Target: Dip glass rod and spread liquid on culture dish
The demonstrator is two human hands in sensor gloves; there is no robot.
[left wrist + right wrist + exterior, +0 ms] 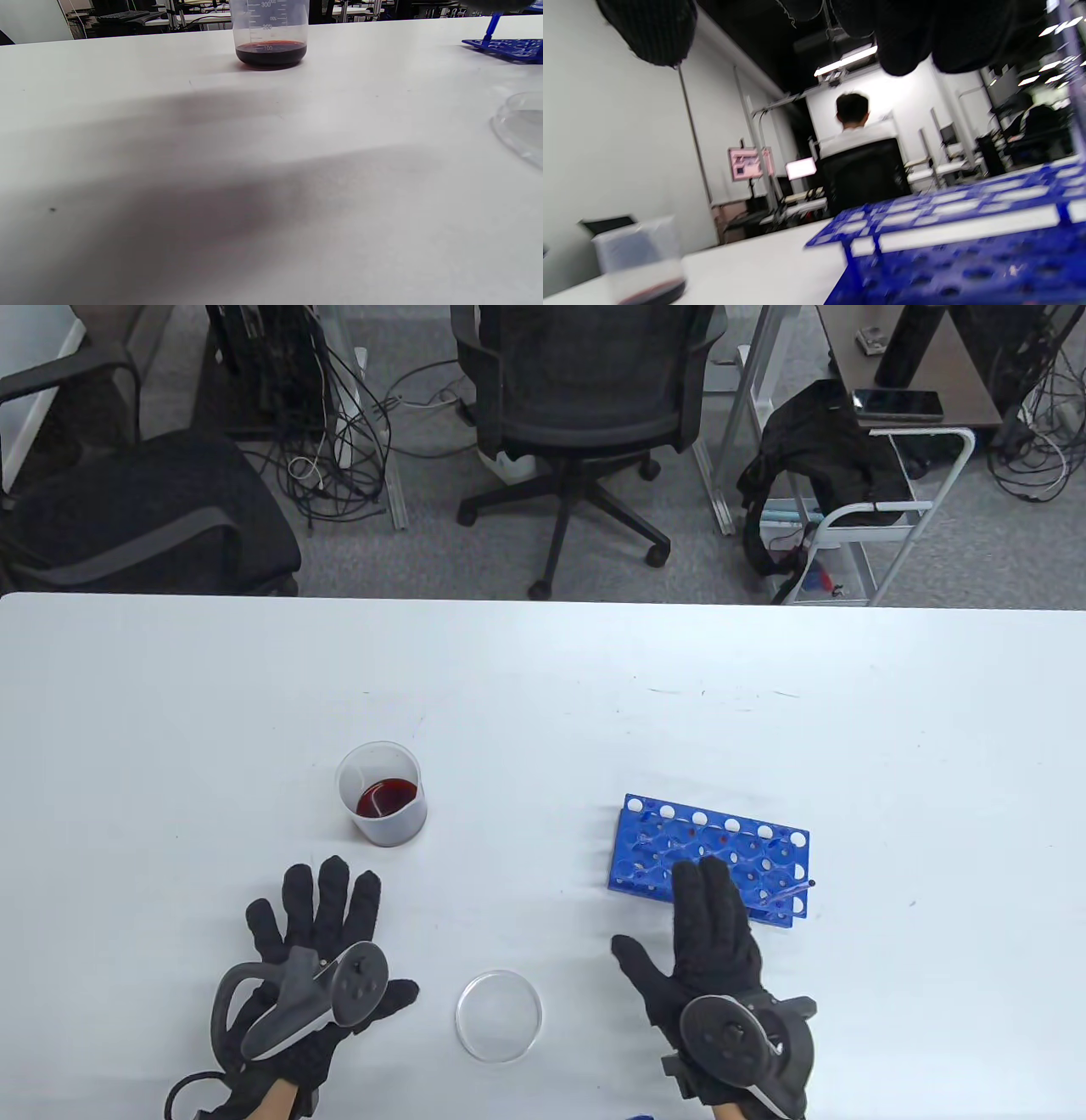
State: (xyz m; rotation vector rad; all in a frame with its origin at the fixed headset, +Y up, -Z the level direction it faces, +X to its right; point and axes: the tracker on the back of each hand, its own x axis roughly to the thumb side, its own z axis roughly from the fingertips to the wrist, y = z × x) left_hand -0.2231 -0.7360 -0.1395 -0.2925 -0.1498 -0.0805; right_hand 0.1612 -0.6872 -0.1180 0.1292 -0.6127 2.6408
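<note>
A clear beaker [382,806] with dark red liquid stands left of centre; it also shows in the left wrist view [270,34] and blurred in the right wrist view [640,262]. An empty clear culture dish [499,1016] lies near the front between my hands; its edge shows in the left wrist view [519,125]. The glass rod [785,895] lies across the near right corner of the blue tube rack [708,857]. My left hand [318,925] rests flat and open on the table, holding nothing. My right hand [700,920] is open, its fingertips [704,874] over the rack's near edge, left of the rod.
The blue rack also fills the lower right of the right wrist view [967,254]. Office chairs [585,415] and a cart [857,534] stand beyond the table's far edge [543,600].
</note>
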